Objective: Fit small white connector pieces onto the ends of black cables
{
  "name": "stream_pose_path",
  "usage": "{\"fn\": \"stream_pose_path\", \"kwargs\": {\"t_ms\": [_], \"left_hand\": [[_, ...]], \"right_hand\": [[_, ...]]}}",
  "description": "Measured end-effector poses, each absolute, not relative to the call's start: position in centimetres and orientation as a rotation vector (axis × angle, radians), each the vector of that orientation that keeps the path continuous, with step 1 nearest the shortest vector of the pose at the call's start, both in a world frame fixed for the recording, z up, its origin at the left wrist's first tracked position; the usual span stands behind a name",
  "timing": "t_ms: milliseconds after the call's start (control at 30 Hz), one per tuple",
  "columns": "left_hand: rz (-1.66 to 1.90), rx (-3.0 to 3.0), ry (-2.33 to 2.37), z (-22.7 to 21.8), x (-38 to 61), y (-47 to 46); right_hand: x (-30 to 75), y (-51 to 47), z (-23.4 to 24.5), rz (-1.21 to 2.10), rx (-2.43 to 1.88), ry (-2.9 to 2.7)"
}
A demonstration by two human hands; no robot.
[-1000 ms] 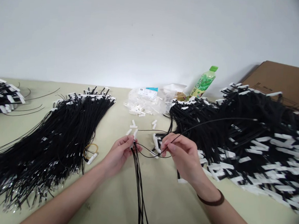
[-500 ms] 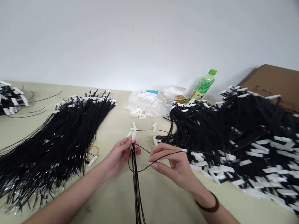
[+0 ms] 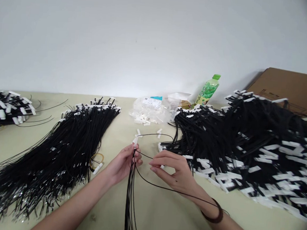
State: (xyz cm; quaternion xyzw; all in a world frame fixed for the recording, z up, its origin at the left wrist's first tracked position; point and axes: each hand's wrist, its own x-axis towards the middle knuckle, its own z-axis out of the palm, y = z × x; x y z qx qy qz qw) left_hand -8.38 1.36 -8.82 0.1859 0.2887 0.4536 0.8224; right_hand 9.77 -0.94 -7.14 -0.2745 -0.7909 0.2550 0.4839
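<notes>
A thin bundle of black cables (image 3: 129,201) hangs toward the bottom edge from my left hand (image 3: 121,164), whose fingers are closed around its upper end. White connectors (image 3: 136,141) stick up above those fingers. To the right, the fingertips of my right hand (image 3: 173,167) pinch a single black wire (image 3: 145,155) that runs across from the bundle's top. Another black strand (image 3: 161,186) leaves the bundle below my left fingers and slants down to the right, crossing my right wrist. Inside my right hand, the wire's end is hidden.
A large pile of black cables (image 3: 89,135) with white ends lies left, and a bigger heap (image 3: 207,129) lies right. Behind are a clear bag (image 3: 153,111) with white connectors, a green-capped bottle (image 3: 207,90) and cardboard (image 3: 289,89). Loose connectors (image 3: 159,133) lie mid-table.
The loop near the bundle has opened out. The strand that passed over my right fingers now hangs below that hand and across the wrist. Both hands stay nearly in place.
</notes>
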Motion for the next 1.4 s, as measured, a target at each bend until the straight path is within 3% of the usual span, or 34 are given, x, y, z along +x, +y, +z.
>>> {"fn": "stream_pose_path", "kwargs": {"t_ms": [1400], "left_hand": [[1.079, 0.485, 0.758, -9.08, -8.27, 1.64]], "right_hand": [[9.76, -1.04, -7.54, 0.349, -0.830, -1.877]]}}
